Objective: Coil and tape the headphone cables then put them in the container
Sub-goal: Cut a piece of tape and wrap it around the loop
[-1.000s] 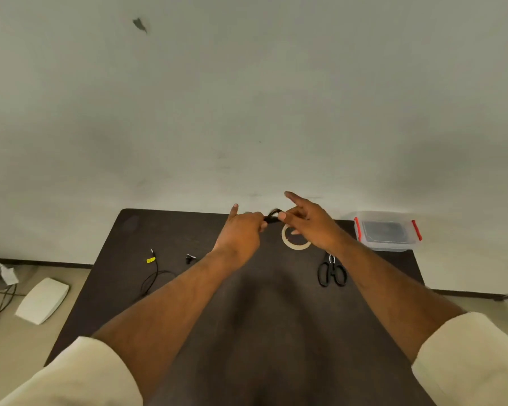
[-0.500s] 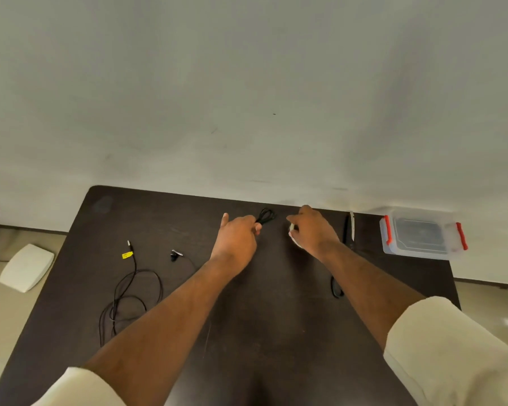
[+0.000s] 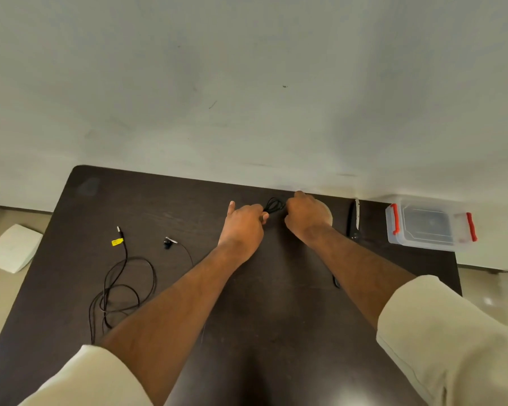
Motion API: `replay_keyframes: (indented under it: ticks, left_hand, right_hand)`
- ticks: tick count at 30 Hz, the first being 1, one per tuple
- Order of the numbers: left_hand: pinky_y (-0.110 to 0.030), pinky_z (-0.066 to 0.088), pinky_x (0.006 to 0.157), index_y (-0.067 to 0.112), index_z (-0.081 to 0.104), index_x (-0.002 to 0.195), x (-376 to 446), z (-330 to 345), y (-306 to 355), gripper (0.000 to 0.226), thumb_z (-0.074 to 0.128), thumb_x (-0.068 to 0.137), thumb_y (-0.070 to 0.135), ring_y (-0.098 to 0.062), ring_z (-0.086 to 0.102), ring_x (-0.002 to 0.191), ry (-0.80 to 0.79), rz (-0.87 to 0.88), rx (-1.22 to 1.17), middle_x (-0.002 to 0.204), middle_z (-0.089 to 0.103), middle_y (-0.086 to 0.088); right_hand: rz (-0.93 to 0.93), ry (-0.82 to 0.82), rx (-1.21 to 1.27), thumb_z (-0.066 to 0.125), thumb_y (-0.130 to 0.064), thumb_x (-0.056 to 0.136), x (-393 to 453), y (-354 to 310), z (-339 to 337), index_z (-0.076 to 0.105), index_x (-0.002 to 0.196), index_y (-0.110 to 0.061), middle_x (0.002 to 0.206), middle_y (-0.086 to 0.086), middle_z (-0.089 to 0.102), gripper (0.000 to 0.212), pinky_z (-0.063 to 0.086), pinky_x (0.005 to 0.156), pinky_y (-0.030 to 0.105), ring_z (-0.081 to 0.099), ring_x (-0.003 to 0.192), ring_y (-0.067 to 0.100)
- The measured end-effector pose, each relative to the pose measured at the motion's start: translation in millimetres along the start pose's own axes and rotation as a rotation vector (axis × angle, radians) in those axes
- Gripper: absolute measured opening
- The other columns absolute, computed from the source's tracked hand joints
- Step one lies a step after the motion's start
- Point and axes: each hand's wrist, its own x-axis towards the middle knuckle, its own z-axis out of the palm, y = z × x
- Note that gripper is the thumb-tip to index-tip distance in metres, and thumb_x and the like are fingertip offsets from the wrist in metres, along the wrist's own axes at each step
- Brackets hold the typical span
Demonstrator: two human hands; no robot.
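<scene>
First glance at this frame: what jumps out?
Two hands meet at the table's far edge: the left hand pinches a small coiled black cable, the right hand curled beside it. A loose headphone cable with a yellow tag sprawls at the left. A clear container with red latches sits at the far right corner.

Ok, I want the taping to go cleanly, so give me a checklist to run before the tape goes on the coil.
1. Coiled cable pinched by the left hand: ok.
2. Right hand on the tape roll: cannot tell, the hand hides most of it.
3. Tape strip pulled free: cannot tell.
4. Scissors lying beside the right hand: ok.
5. Container lid open: not ok, it looks closed.
6. Second cable coiled: not ok, it lies loose.
</scene>
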Motion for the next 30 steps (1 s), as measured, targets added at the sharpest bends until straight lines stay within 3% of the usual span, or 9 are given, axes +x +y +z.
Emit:
replay_keyframes:
  ticks: [10, 14, 15, 17, 18, 20, 26, 30]
  left_hand:
    - [-0.037, 0.007, 0.119, 0.016, 0.048, 0.075, -7.8, 3.1, -10.9, 0.027, 0.039, 0.093, -0.002, -0.015, 0.051, 0.073, -0.018, -0.043, -0.025, 0.076, 0.057, -0.001]
    - [-0.034, 0.018, 0.116, 0.021, 0.043, 0.07, -13.2, -4.9, -8.9, 0.033, 0.04, 0.093, -0.001, -0.01, 0.049, 0.068, 0.0, -0.054, -0.072, 0.074, 0.056, 0.002]
    - [-0.033, 0.029, 0.11, 0.021, 0.044, 0.07, -14.1, -6.0, -8.4, 0.032, 0.041, 0.094, 0.0, -0.01, 0.049, 0.07, 0.01, -0.05, -0.102, 0.077, 0.058, 0.001]
    - [-0.03, 0.045, 0.08, 0.017, 0.048, 0.072, -19.5, -10.6, -4.2, 0.029, 0.04, 0.096, 0.003, -0.01, 0.046, 0.069, 0.013, -0.081, -0.26, 0.081, 0.059, -0.001]
    - [-0.027, 0.042, 0.068, 0.012, 0.051, 0.075, -23.1, -14.1, -0.1, 0.027, 0.038, 0.096, 0.003, -0.009, 0.044, 0.067, 0.001, -0.105, -0.36, 0.079, 0.057, -0.001]
    - [-0.025, 0.038, 0.059, 0.004, 0.058, 0.082, -29.8, -23.0, 9.2, 0.026, 0.035, 0.096, 0.003, -0.009, 0.044, 0.062, 0.006, -0.129, -0.509, 0.072, 0.054, 0.003]
    - [-0.023, 0.036, 0.051, 0.012, 0.067, 0.079, -73.4, -68.4, 34.7, 0.03, 0.046, 0.1, 0.019, -0.008, 0.043, 0.051, -0.008, -0.056, -0.535, 0.063, 0.056, 0.002]
    - [-0.027, 0.041, 0.055, 0.011, 0.065, 0.068, -112.2, -93.9, 46.7, 0.029, 0.052, 0.094, 0.01, -0.01, 0.047, 0.053, -0.02, 0.075, -0.453, 0.06, 0.057, -0.002]
  right_hand:
    - [-0.105, 0.031, -0.124, 0.048, -0.002, 0.091, 0.8, -8.2, 9.1, 0.059, 0.116, -0.007, 0.119, 0.013, 0.053, 0.028, 0.05, 0.086, 0.04, 0.053, 0.11, 0.03]
    - [-0.198, 0.166, -0.165, 0.049, -0.006, 0.089, -13.2, 1.3, 15.5, 0.057, 0.114, -0.01, 0.116, 0.008, 0.055, 0.026, 0.046, 0.091, 0.038, 0.052, 0.109, 0.027]
    - [-0.216, 0.213, -0.174, 0.051, -0.006, 0.088, -18.6, 4.7, 15.6, 0.058, 0.111, -0.011, 0.113, 0.007, 0.057, 0.025, 0.045, 0.09, 0.038, 0.053, 0.106, 0.027]
    - [-0.255, 0.316, -0.184, 0.059, -0.005, 0.082, -30.3, 10.1, 12.9, 0.061, 0.1, -0.012, 0.099, 0.006, 0.061, 0.019, 0.046, 0.08, 0.038, 0.056, 0.092, 0.026]
    - [-0.281, 0.371, -0.179, 0.064, -0.005, 0.077, -36.4, 12.0, 10.7, 0.062, 0.093, -0.012, 0.091, 0.006, 0.061, 0.017, 0.046, 0.074, 0.038, 0.057, 0.084, 0.026]
    - [-0.361, 0.466, -0.166, 0.069, -0.009, 0.073, -49.4, 13.6, 3.0, 0.061, 0.087, -0.014, 0.085, 0.005, 0.062, 0.016, 0.045, 0.068, 0.037, 0.056, 0.078, 0.026]
    - [-0.619, 0.8, -0.083, 0.054, -0.024, 0.086, -112.8, 0.1, -38.7, 0.063, 0.093, -0.019, 0.109, -0.001, 0.058, 0.012, 0.036, 0.077, 0.036, 0.054, 0.094, 0.024]
    - [-0.698, 0.894, -0.034, 0.058, -0.028, 0.086, -150.4, -11.3, -64.4, 0.064, 0.104, -0.023, 0.131, -0.002, 0.043, 0.019, 0.036, 0.089, 0.04, 0.044, 0.115, 0.024]
